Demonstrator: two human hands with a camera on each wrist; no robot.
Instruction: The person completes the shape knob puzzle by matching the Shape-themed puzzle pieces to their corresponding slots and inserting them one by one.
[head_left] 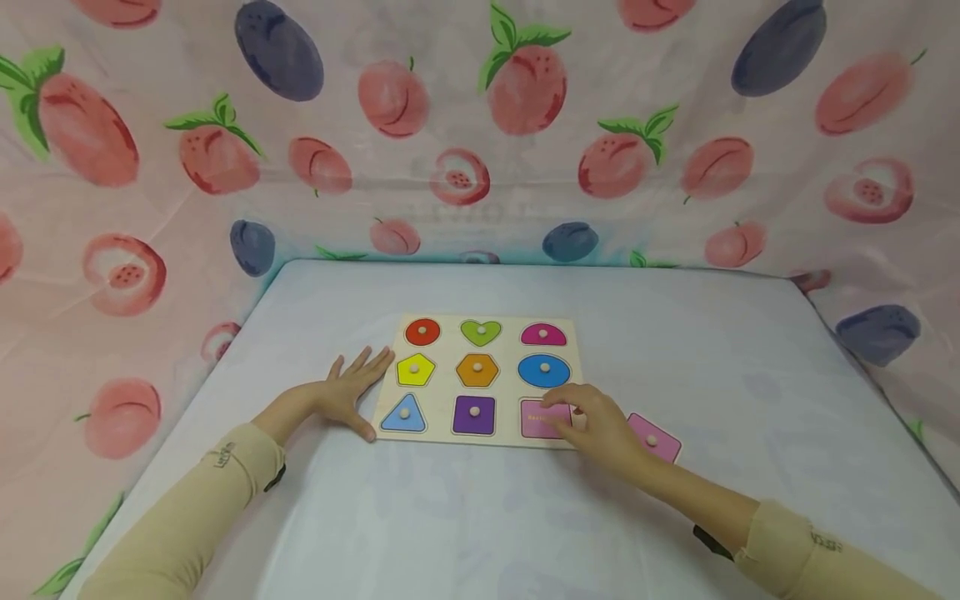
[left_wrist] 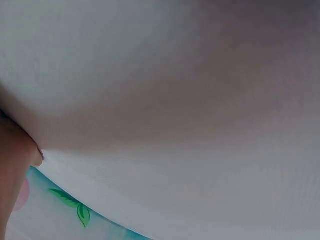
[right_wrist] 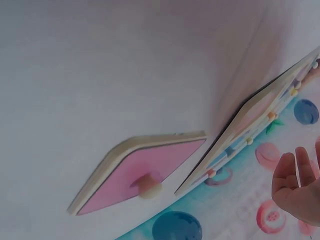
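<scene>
A wooden shape puzzle board point(head_left: 438, 396) lies flat on the white table. My left hand point(head_left: 352, 392) rests with fingers spread at its left edge, fingertips and thumb right at the rim; only a bit of the hand point(left_wrist: 17, 160) shows in the left wrist view. Over the pink, printed rectangular recess point(head_left: 534, 421) at the board's near right corner hovers my right hand point(head_left: 600, 425), fingers loosely bent, nothing between them. The pink rectangle piece point(head_left: 662, 443) with its round knob lies on the table right of the board, partly behind that hand; the right wrist view shows the piece point(right_wrist: 170, 157) whole.
Seated in the board are knobbed pieces, among them a purple square point(head_left: 474, 425), a blue oval point(head_left: 532, 375) and a light blue triangle point(head_left: 405, 423). Fruit-patterned cloth point(head_left: 525, 167) hangs behind and beside the table point(head_left: 450, 517).
</scene>
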